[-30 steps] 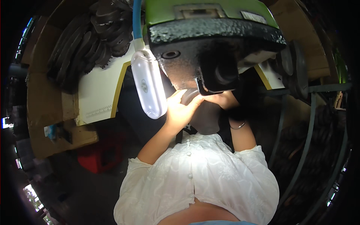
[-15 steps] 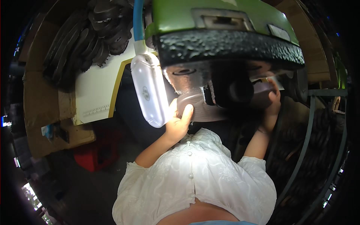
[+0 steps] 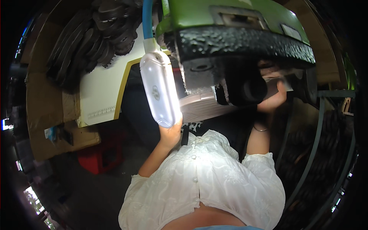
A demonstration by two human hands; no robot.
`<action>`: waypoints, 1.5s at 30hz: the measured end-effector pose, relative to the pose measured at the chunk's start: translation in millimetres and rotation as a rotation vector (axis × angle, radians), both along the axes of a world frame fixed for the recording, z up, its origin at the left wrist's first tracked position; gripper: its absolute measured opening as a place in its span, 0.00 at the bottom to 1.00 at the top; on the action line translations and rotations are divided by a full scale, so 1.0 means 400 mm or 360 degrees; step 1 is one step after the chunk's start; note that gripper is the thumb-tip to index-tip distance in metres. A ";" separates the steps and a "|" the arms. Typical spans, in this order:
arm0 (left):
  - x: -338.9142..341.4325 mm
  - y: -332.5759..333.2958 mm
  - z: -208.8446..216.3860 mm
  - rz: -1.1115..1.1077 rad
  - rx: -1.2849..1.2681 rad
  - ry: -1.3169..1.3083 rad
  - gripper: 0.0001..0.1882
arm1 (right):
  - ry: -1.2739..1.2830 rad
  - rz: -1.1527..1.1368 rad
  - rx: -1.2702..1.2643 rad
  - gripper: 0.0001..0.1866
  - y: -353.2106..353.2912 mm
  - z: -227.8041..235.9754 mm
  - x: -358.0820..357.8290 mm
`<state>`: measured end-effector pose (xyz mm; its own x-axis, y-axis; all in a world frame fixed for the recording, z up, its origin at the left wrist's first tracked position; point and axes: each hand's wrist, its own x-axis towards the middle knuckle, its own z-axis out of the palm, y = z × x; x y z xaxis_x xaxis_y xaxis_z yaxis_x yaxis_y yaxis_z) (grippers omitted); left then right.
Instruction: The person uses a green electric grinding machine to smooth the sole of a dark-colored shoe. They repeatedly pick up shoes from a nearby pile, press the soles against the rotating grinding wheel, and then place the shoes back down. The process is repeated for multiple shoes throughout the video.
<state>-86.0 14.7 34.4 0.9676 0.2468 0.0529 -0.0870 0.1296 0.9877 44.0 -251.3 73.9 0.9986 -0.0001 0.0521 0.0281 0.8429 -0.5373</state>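
Under the head of a green and black sewing machine (image 3: 245,42) lies a brown ridged shoe sole (image 3: 209,109), its middle hidden by the machine's dark lower parts. My left hand (image 3: 170,132) grips the sole's left end; a glowing white lamp (image 3: 159,90) covers most of its fingers. On the other side my right hand (image 3: 273,100) is closed on the sole's right end, partly in shadow, with one finger bent up over it.
A pile of dark soles (image 3: 86,46) lies on a white board (image 3: 99,92) edged in yellow, at the left. Cardboard (image 3: 42,111) borders it. A red stool (image 3: 99,157) stands below on the floor. At right is a green metal rack (image 3: 316,142) holding dark items.
My left hand has slid down and left behind the lamp, so its thumb shows less. The sole has shifted and turned slightly. My right hand has turned inward. The whole view has moved a little.
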 end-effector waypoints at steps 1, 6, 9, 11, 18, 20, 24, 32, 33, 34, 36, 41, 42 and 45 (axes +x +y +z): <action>-0.003 0.003 -0.004 -0.0032 0.0017 -0.0009 0.19 | 0.0019 0.0034 0.0042 0.27 -0.002 0.000 0.008; -0.011 -0.004 -0.004 0.0012 0.0024 0.0055 0.16 | -0.0138 0.0146 0.0089 0.28 0.039 0.034 0.035; -0.025 0.013 -0.019 0.0121 0.0044 0.0074 0.16 | -0.0166 0.0224 0.0076 0.28 0.075 0.045 0.026; -0.030 0.023 -0.023 0.0277 0.0046 0.0022 0.16 | 0.0037 0.0265 0.0245 0.28 0.109 0.066 0.013; -0.044 0.162 -0.016 0.0605 0.0337 0.0076 0.17 | 0.0510 0.0000 0.0358 0.29 0.229 0.016 -0.087; -0.033 0.195 0.000 0.0614 0.0327 -0.0014 0.18 | 0.0314 0.0000 0.0085 0.29 0.247 -0.046 -0.120; -0.039 0.274 -0.018 0.0598 0.0233 0.0003 0.19 | 0.0089 0.0050 -0.0240 0.29 0.294 -0.123 -0.168; -0.054 0.325 -0.133 0.0401 -0.0081 0.0619 0.18 | -0.0134 0.0338 -0.0763 0.34 0.310 -0.060 -0.161; -0.054 0.313 -0.136 0.0302 -0.0069 0.0697 0.17 | -0.0155 0.0352 -0.0805 0.34 0.307 -0.059 -0.159; -0.048 0.295 -0.137 0.0219 -0.0006 0.0698 0.15 | -0.0176 0.0365 -0.0846 0.34 0.303 -0.057 -0.156; -0.043 0.257 -0.141 0.0034 0.0150 0.0825 0.12 | -0.0121 0.0478 -0.0939 0.34 0.284 -0.030 -0.145; -0.049 0.139 -0.227 -0.0726 0.0622 0.0773 0.22 | -0.0166 0.0677 -0.1068 0.42 0.266 0.017 -0.113; -0.035 0.092 -0.181 -0.0884 0.0614 0.0863 0.20 | -0.0272 0.0664 -0.1150 0.44 0.272 0.016 -0.102; -0.032 0.010 -0.173 -0.0805 0.0835 0.0522 0.19 | -0.0597 0.0513 -0.1385 0.49 0.279 0.011 -0.079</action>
